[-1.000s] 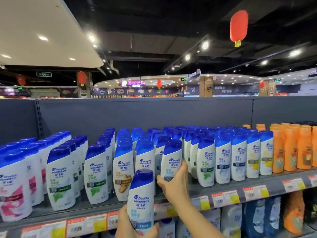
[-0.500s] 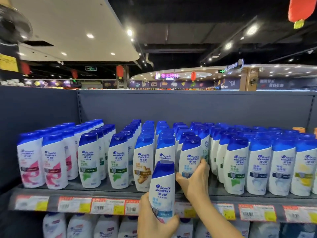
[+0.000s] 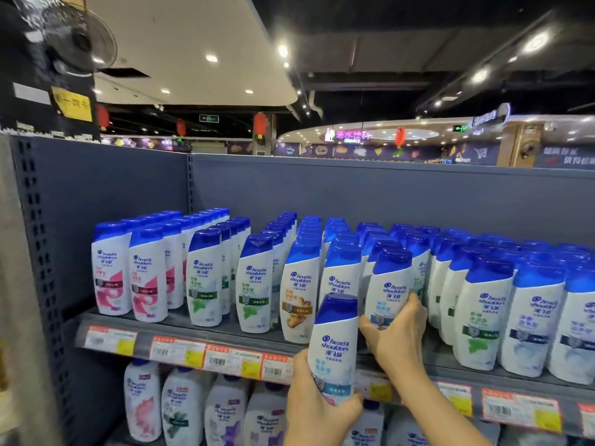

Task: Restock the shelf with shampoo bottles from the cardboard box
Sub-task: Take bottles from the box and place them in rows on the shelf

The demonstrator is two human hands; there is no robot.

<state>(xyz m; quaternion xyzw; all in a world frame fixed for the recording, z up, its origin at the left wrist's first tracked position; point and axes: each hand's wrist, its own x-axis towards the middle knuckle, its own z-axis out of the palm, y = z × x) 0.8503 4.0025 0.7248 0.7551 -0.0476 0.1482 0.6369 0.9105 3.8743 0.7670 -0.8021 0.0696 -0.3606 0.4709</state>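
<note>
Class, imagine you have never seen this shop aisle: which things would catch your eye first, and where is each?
First, the packed rows of white shampoo bottles with blue caps filling the top shelf. Next, at lower centre, the two hands: the left hand holds a bottle up before the shelf edge, while the right hand grips a front-row bottle. Red lanterns hang beyond.

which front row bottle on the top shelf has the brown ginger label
The ginger-label bottle, fifth from the left in the front row, just left of the bottle held in the left hand. Its neighbours carry pink, green or blue labels; only this one shows brown.
</note>
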